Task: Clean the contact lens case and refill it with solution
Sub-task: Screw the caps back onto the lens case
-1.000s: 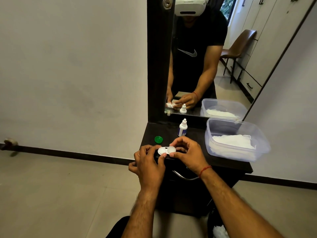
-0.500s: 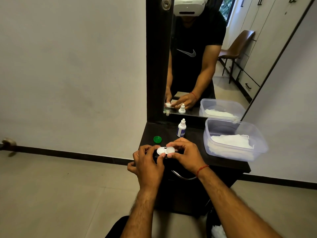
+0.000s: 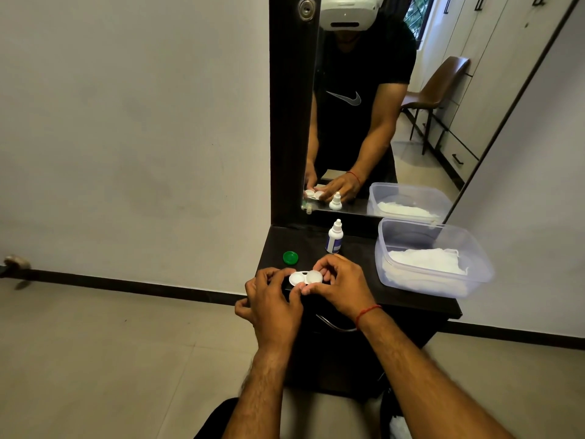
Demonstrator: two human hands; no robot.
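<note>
A white contact lens case (image 3: 300, 278) is held over the front of the dark dresser top (image 3: 357, 274). My left hand (image 3: 272, 304) grips its left end, where the well is open. My right hand (image 3: 340, 285) pinches the white cap (image 3: 314, 276) on the right well between thumb and fingers. A green cap (image 3: 290, 257) lies on the dresser top to the left of the case. A small white solution bottle (image 3: 334, 237) with a blue label stands upright behind my hands.
A clear plastic tub (image 3: 440, 237) with white tissues (image 3: 424, 261) sits on the right of the dresser top. A mirror (image 3: 364, 122) rises behind and shows a person's reflection. A metal drawer handle (image 3: 332, 324) sits below my hands. Pale wall stands on the left, tiled floor lies below.
Both hands stay on the case. The fingers of my right hand have shifted slightly round the white cap. The view has tilted a little.
</note>
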